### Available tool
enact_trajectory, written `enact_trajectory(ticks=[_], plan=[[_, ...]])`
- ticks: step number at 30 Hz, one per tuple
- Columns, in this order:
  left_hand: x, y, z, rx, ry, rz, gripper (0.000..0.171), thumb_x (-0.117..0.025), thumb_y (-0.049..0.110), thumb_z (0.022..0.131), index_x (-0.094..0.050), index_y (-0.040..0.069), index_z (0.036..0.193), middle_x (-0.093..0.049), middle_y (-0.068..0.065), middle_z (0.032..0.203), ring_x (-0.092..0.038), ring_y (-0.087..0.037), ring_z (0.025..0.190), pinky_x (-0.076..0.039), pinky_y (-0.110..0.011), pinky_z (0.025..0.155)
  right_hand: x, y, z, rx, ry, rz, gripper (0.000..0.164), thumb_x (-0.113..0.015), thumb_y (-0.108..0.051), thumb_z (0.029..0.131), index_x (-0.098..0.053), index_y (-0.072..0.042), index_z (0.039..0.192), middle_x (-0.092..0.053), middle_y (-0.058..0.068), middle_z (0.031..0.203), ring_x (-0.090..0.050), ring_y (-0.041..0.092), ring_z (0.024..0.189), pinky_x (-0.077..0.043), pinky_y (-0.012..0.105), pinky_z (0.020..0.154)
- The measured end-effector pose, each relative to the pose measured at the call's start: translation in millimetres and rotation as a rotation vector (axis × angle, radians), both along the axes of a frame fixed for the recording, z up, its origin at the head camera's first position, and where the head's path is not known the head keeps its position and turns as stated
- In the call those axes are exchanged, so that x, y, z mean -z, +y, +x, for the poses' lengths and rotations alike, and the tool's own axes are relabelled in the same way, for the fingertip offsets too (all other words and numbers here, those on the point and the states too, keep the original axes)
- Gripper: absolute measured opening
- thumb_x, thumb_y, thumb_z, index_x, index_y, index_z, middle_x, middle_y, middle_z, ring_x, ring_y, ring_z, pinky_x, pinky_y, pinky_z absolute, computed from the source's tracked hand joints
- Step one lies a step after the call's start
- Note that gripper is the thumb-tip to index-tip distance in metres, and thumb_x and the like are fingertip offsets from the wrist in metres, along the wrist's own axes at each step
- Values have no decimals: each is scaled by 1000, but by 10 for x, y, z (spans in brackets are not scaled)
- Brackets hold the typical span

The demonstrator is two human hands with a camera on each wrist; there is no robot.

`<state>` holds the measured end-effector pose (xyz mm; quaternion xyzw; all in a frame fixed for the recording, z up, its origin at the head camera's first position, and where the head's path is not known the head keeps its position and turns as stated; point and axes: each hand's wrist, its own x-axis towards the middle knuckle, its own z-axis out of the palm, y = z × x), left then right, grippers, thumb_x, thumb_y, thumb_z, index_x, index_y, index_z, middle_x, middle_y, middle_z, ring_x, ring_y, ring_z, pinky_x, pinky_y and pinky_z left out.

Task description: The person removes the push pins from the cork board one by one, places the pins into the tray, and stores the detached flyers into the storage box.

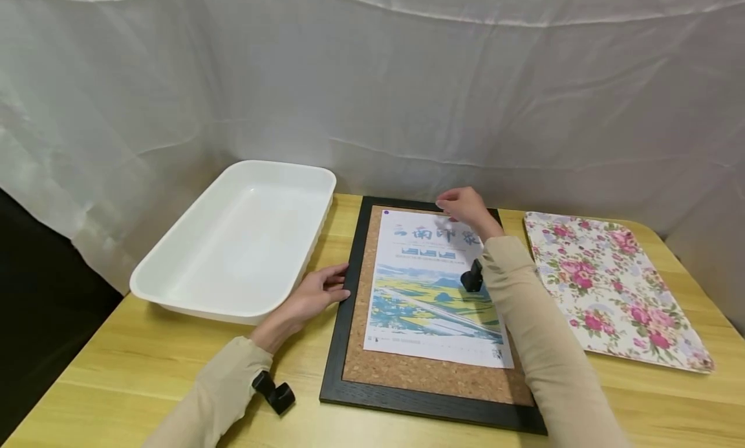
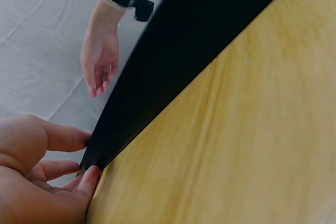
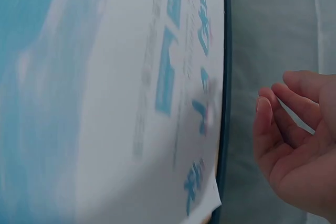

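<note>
A cork board (image 1: 431,377) in a black frame (image 1: 396,406) lies on the table. Over the cork is a poster (image 1: 401,331) with blue Chinese characters and a yellow-and-blue landscape. A purple pin (image 1: 386,212) sits at its top left corner; in the right wrist view one corner of the paper curls up. My left hand (image 1: 317,293) touches the frame's left edge with fingertips and thumb (image 2: 89,179). Above the poster's upper edge hovers my right hand (image 1: 464,207), its fingers (image 3: 296,100) loosely bent. I see nothing between them.
Left of the board stands a deep white tray (image 1: 244,234). On the right lies a floral-patterned mat (image 1: 605,273). A pale grey curtain (image 1: 396,92) hangs behind the wooden table (image 1: 326,428). Both sleeves carry black wrist mounts (image 1: 276,393).
</note>
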<state>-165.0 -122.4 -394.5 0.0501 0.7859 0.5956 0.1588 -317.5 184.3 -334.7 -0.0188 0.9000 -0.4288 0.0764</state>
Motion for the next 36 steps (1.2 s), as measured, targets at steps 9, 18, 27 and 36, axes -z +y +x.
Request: enact_trajectory(ticks=[9,18,27,36], plan=[[-2,-13,-2,-14,5,-2,59,-59,1,95,-35,1,149,-46,-24,138,-46,-36,126,-45,-41,101,101,-248,-23,-3,41,35,31,-56,-18,98,-65,2,120,-60,20,121,-56,32,105,-46,45,93],[-1,-4,17,-26,-2,-13,60,-60,2,94,-35,3,149,-46,-21,138,-47,-35,126,-46,-40,100,224,-511,-58,7,38,0,27,-60,-18,96,-68,-1,116,-62,17,119,-56,30,106,-46,43,93],[-34,44,39,-24,-8,-5,61,-61,2,94,-36,4,149,-46,-21,138,-47,-34,126,-46,-39,99,261,-710,-90,11,17,-23,23,-62,-16,96,-69,-3,114,-62,14,119,-55,28,110,-45,41,96],[-45,72,42,3,7,1,60,-59,2,95,-34,2,149,-46,-23,138,-46,-36,127,-46,-39,100,241,-807,-99,15,43,11,21,-63,-13,94,-70,-4,112,-65,14,114,-57,29,107,-45,41,95]])
